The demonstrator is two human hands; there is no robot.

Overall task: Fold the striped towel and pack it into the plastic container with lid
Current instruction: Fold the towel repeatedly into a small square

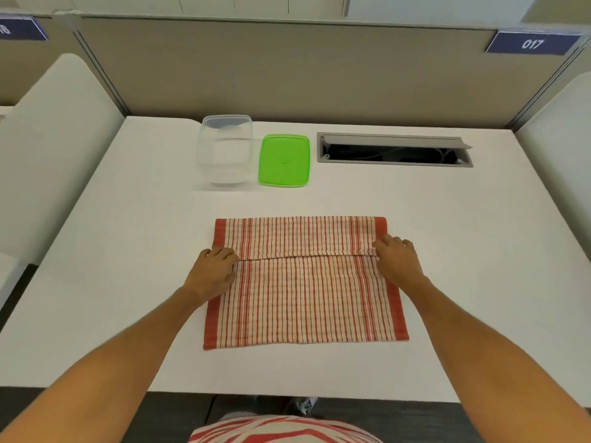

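Note:
The striped towel [303, 292], red and cream, lies flat on the white desk in front of me. Its far part is folded toward me, and the folded edge runs across the middle. My left hand [214, 270] pinches the left end of that folded edge. At the right end, my right hand [398, 260] grips the same edge. A clear plastic container [224, 151] stands open at the back of the desk, well beyond the towel. Its green lid [284, 160] lies flat just to the right of it.
A grey cable slot [395, 150] with a raised flap is set into the white desk [128, 251] right of the lid. Beige partition walls [287, 68] close off the back and sides. The near desk edge runs below the towel.

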